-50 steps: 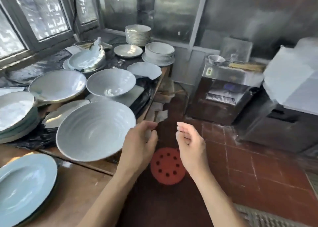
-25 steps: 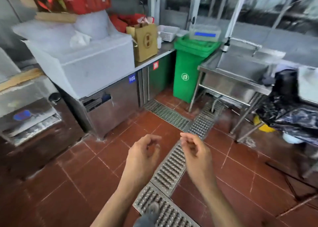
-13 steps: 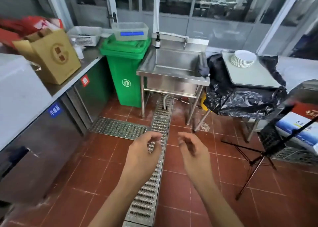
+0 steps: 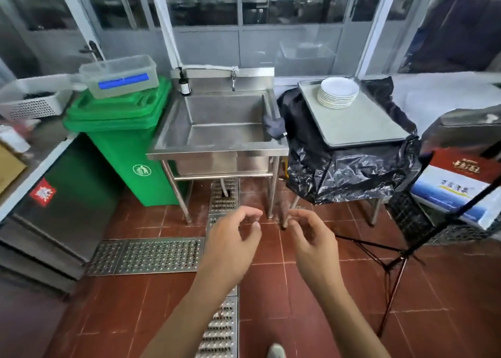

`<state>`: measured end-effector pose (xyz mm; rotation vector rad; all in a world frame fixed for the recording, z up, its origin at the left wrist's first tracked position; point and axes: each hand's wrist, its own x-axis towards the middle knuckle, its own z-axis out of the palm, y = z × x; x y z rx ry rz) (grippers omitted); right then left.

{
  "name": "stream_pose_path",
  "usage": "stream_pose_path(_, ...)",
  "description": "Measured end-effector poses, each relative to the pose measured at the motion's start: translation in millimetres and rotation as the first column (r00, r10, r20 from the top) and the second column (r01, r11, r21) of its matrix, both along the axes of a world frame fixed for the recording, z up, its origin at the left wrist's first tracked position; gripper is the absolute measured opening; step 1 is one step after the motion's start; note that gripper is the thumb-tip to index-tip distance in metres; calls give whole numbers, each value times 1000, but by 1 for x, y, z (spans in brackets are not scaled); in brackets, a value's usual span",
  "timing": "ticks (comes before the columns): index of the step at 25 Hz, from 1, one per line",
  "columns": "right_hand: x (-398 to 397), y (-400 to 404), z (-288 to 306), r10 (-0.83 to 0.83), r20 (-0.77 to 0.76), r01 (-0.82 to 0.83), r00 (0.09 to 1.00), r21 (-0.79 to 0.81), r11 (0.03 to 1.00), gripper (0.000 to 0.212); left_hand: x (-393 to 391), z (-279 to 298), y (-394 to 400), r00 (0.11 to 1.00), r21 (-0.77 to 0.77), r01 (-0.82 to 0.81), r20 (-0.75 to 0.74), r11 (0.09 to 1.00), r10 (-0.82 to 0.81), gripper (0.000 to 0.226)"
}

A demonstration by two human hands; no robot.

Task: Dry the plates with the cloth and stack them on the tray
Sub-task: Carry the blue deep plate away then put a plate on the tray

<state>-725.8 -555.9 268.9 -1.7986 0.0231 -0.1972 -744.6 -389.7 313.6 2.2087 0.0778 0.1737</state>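
Partly done, judging by plates (image 4: 338, 92) stacked at tray's (image 4: 360, 124) far corner; left hand (image 4: 233, 246), right hand (image 4: 311, 242) apart, loosely curled, empty; no cloth seen.

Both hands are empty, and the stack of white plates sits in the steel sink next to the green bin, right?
Not quite. The head view shows the stack of white plates on the tray atop the black-covered table, right of the steel sink, whose basin holds no plates. The rest holds: left hand and right hand are empty, and the green bin stands beside the sink.
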Motion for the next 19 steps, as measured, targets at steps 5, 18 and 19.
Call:
stream_pose_path(5, 113, -35, 5, -56, -11, 55, 998, -21, 998, 21, 115, -1, -35, 999, -43, 33, -6, 999, -33, 19)
stream_pose_path(18, 388, -88, -12, -242, -87, 235, 966, -80, 969, 21, 421, -43, -89, 981, -121, 171, -71, 978, -180, 18)
stream_pose_path(19, 412, -90, -9, -255, -100, 247, 962, -79, 966, 20, 446, -42, -91, 977, -130, 188, -77, 974, -199, 18)
